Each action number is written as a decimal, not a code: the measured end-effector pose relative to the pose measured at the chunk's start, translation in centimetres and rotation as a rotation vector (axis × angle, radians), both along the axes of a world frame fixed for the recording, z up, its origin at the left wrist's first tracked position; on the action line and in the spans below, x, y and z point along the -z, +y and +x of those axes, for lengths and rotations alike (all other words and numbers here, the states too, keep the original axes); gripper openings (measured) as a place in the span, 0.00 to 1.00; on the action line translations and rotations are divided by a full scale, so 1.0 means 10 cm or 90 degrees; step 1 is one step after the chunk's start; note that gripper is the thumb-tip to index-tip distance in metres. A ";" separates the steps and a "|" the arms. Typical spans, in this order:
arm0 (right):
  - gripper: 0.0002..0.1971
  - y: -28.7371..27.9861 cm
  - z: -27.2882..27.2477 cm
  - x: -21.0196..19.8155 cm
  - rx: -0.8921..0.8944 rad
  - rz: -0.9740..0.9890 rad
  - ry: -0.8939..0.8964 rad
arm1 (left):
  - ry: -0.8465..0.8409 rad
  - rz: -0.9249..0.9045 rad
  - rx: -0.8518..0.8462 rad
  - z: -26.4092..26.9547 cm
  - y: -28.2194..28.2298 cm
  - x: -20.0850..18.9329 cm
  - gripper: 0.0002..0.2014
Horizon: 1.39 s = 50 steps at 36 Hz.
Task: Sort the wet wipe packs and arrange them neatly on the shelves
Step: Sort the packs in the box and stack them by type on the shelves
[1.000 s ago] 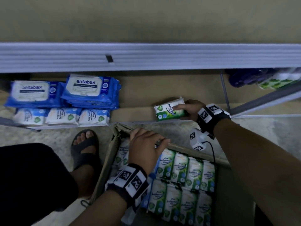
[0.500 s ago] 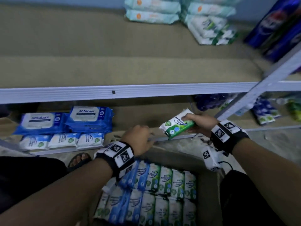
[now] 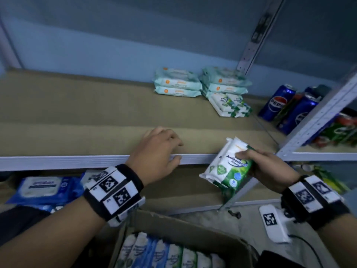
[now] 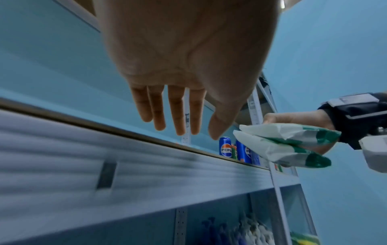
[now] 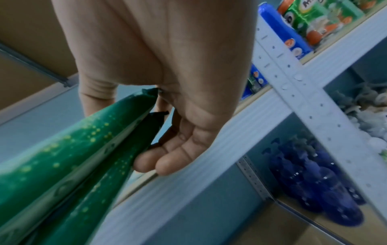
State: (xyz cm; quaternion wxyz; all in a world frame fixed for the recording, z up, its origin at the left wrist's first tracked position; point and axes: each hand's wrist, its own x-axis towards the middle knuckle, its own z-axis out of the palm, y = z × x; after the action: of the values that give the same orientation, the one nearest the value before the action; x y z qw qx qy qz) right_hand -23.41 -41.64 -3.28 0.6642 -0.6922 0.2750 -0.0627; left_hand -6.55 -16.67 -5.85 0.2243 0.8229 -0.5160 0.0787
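A person's right hand (image 3: pixel 268 169) clutches two green-and-white antibacterial wipe packs (image 3: pixel 229 165), stacked flat together, at about 4 o'clock in the head view, just in front of the middle shelf (image 3: pixel 77 161) and not yet on it. The left hand (image 3: pixel 158 153) is released, its fingers straight and holding nothing, hovering at the shelf's front edge near the centre; whether it touches the edge cannot be told.

Sorting looks partly done. At 1 o'clock, at the back of that shelf, two piles of pale mint wipe packs (image 3: pixel 177 84) sit beside a small stack of green-and-white packs (image 3: pixel 229 105) matching the pair in hand, which is the likely spot for them. On the lower shelf at 8 o'clock lie blue Antabax packs (image 3: pixel 42 190). Plenty remains: the cardboard box (image 3: pixel 189 231) at 6 o'clock holds rows of upright packs. Pepsi cans (image 3: pixel 278 102) stand in the neighbouring bay at 2 o'clock.
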 end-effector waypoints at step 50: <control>0.21 0.52 0.72 -0.12 -0.086 -0.923 0.057 | 0.095 0.162 -0.021 0.37 -0.09 -0.09 0.23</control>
State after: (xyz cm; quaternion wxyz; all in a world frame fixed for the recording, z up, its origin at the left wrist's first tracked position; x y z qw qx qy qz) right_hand -16.17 -36.42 -2.09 0.0292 -0.9756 0.1477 -0.1597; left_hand -2.85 -17.55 -4.98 0.1544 0.8566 -0.4903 -0.0452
